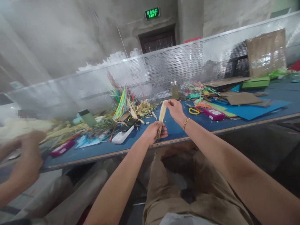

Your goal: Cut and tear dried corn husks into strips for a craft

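Observation:
A pale, dried corn husk (162, 113) is stretched at a slant between my two hands, over the front of the blue table. My left hand (155, 132) grips its lower end, where loose fibres hang past the fingers. At the upper end, my right hand (174, 109) pinches the husk between thumb and fingertips; a gold-coloured bracelet circles that wrist. More crumpled husks (144, 108) lie in a heap just behind and left of my hands. Yellow-handled scissors (194, 111) rest to the right of my right hand.
On the blue table (174, 132) lie a magenta box (214, 114), blue sheets (257, 109) and cardboard pieces (243, 97). Left are a white device (123, 135), coloured stems (122, 103) and another magenta box (62, 148). A perforated metal screen (159, 68) stands behind. A co-worker's blurred arm (28, 156) is at left.

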`<state>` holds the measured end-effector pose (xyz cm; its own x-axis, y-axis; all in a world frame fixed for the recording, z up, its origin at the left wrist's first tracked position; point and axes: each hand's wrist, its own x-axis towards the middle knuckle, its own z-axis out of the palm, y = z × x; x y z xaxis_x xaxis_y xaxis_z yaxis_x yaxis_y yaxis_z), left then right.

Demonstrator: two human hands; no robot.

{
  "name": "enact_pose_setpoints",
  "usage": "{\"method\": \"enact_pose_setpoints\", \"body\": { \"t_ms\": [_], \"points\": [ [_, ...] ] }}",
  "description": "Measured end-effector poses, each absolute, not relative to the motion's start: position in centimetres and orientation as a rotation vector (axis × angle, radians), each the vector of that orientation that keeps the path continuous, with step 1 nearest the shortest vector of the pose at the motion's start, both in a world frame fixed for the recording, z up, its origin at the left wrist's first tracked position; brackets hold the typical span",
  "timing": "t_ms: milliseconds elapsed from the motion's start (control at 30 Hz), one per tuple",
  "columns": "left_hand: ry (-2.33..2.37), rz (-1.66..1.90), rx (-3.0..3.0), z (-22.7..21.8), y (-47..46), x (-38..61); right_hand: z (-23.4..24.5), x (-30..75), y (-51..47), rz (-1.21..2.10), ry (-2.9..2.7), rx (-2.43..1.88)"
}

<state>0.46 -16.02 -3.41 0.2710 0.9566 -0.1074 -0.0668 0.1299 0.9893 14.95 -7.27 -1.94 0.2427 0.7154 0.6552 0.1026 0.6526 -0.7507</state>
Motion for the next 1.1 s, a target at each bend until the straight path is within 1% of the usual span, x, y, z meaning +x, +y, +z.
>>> {"method": "enact_pose_setpoints", "body": {
  "t_ms": [133,367,600,767,833,900,1033,1100],
  "points": [
    [1.001,0.925,1.211,-3.3,-14.8,0.5,-1.6,16.0,-5.2,0.558,-1.239,-0.843],
    [1.139,1.006,1.241,-3.9,-11.6,1.8,-2.4,16.7,-1.1,0.689,-1.166,-0.981],
    [1.184,0.878,1.203,-2.3,-7.7,2.5,-2.3,17.3,3.5,0.754,-1.045,-1.1],
    [1.258,0.819,1.434,-1.4,-4.6,3.0,-2.0,19.2,6.1,0.808,-1.017,-0.99],
    [1.207,0.703,1.509,-0.7,-3.2,2.8,-2.0,19.9,6.4,0.815,-1.058,-0.926],
    [1.135,0.66,1.525,0.3,-1.6,2.5,-1.9,20.2,6.2,0.779,-1.116,-0.889],
    [0.947,0.852,1.431,1.9,1.7,2.9,-1.5,18.9,4.9,0.71,-1.262,-0.914],
    [0.826,0.836,1.324,1.9,2.9,3.5,-1.3,18.0,4.4,0.768,-1.289,-0.963]
  ]
}}
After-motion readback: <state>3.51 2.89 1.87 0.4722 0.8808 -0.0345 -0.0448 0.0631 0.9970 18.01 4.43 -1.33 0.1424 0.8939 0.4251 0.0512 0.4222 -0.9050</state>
